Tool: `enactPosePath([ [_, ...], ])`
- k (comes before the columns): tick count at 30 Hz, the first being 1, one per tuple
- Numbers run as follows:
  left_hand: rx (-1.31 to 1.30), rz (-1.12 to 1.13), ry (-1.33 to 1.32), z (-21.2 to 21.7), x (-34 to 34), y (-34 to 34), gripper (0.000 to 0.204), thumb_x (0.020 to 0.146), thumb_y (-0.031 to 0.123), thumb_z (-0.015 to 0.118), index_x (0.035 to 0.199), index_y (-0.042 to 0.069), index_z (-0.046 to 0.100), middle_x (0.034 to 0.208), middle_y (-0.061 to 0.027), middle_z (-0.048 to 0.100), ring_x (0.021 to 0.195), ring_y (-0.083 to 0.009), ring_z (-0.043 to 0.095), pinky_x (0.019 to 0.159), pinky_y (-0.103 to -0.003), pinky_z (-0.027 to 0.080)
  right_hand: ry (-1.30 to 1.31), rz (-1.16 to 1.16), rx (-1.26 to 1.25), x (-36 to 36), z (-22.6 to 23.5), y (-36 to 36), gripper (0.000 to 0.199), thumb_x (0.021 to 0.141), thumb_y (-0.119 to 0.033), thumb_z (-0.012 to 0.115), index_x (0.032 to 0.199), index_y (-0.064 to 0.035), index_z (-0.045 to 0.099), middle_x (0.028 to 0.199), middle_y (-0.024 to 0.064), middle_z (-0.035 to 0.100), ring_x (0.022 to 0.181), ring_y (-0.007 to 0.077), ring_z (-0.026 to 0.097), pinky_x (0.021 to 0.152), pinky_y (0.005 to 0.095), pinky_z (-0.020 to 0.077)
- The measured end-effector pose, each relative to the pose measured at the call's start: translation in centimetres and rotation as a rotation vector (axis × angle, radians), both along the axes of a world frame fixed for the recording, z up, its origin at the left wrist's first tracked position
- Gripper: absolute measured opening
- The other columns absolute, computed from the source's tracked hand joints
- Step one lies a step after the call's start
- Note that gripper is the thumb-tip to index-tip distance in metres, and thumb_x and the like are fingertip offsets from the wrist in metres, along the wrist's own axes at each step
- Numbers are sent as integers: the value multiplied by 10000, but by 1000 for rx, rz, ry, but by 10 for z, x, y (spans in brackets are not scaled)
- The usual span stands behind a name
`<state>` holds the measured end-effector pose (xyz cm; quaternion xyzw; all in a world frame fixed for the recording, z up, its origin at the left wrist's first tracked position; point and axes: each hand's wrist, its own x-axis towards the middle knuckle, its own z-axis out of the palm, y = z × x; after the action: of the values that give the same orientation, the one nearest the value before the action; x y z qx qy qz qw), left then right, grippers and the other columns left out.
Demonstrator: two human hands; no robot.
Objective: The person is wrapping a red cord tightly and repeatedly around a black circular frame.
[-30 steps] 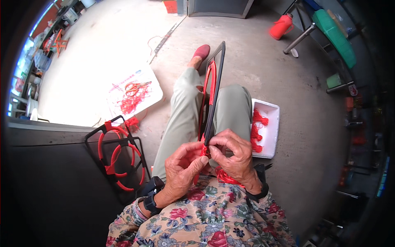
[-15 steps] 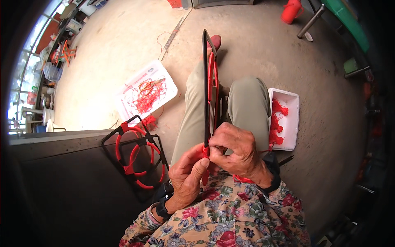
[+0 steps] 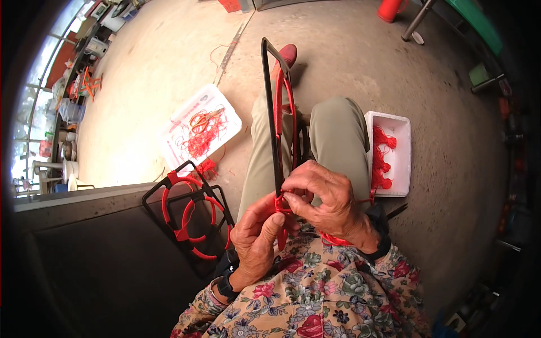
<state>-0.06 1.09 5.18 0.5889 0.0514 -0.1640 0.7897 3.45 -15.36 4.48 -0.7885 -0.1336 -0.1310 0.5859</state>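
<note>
A black rectangular frame (image 3: 273, 121) stands upright over my lap, seen nearly edge-on, with a red-wrapped ring (image 3: 278, 104) inside it. My left hand (image 3: 255, 236) pinches the frame's near part between thumb and fingers, where red cord (image 3: 280, 204) is wound round it. Just to the right, my right hand (image 3: 327, 197) is closed in a pinch by the winding, with red cord at its fingertips. The fingers hide part of the winding. More red cord (image 3: 333, 239) lies on my lap below the right wrist.
Similar black frames with red rings (image 3: 181, 234) lean on a dark surface (image 3: 112, 253) at left. A white tray (image 3: 234, 121) holds red thread and orange-handled scissors (image 3: 204, 119). Right of my knee, a white foam box (image 3: 401, 158) contains red cord bundles (image 3: 383, 167).
The frame's far end has tilted left. My right thumb and fingers have shifted slightly left and pull at the cord by the winding. The left hand keeps its hold.
</note>
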Motion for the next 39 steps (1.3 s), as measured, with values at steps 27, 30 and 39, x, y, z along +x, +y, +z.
enactPosePath([
  [27, -37, 141, -6, 8, 15, -3, 388, 938, 107, 570, 1279, -36, 452, 983, -183, 646, 747, -259, 668, 686, -363, 566, -21, 61, -15, 39, 1, 9, 121, 751, -22, 627, 788, -12, 512, 747, 115, 530, 643, 321, 589, 570, 405, 486],
  [30, -57, 120, -2, 9, 18, -6, 407, 936, 111, 574, 1300, -23, 451, 982, -186, 644, 745, -260, 668, 680, -369, 566, 412, 74, 249, 43, -7, 7, 148, 781, -37, 617, 890, 35, 549, 802, 145, 624, 654, 250, 644, 580, 347, 504],
  [39, -41, 22, 21, 10, 28, 1, 453, 915, 125, 612, 1311, -27, 452, 956, -156, 657, 726, -231, 666, 689, -356, 559, 479, 315, -82, -28, 33, -72, 229, 786, -182, 741, 881, -28, 602, 763, 93, 595, 670, 175, 581, 614, 307, 473],
])
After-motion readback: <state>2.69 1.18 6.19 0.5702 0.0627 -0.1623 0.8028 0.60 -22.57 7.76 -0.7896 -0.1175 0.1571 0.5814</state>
